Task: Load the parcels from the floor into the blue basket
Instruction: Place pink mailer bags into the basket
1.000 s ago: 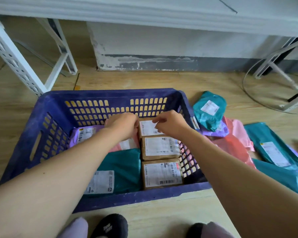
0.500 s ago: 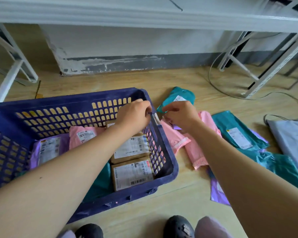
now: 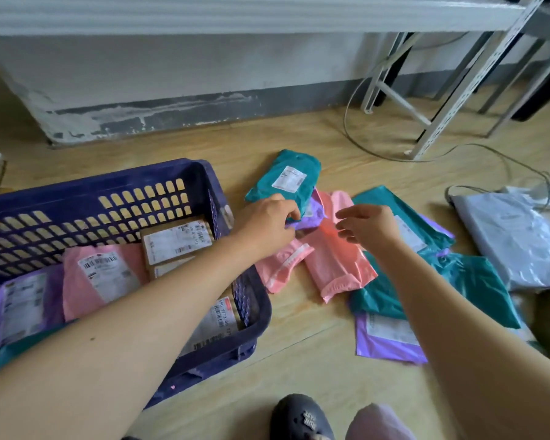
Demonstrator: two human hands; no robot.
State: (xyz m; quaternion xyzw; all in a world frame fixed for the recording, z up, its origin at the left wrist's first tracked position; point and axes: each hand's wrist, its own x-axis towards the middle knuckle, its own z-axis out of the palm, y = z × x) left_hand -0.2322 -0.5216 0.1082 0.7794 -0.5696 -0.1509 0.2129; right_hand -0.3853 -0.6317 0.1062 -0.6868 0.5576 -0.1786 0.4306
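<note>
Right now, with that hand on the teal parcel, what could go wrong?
The left hand pinches only the near edge of the teal parcel, so the glossy bag might slip. It overlaps a purple parcel, which could drag along. The right hand is open over the pink parcel, not yet helping.

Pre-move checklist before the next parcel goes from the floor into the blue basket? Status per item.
1. Left hand grip on teal parcel: ok, curled round its near edge.
2. Single parcel picked: cannot tell, purple parcel lies right under that hand.
3. Right hand free: ok, open above the pink parcels, holding nothing.
4. Room in blue basket: ok, contents sit well below the rim.
5. Path to basket: ok, its wall is beside the left hand, nothing between.
</note>
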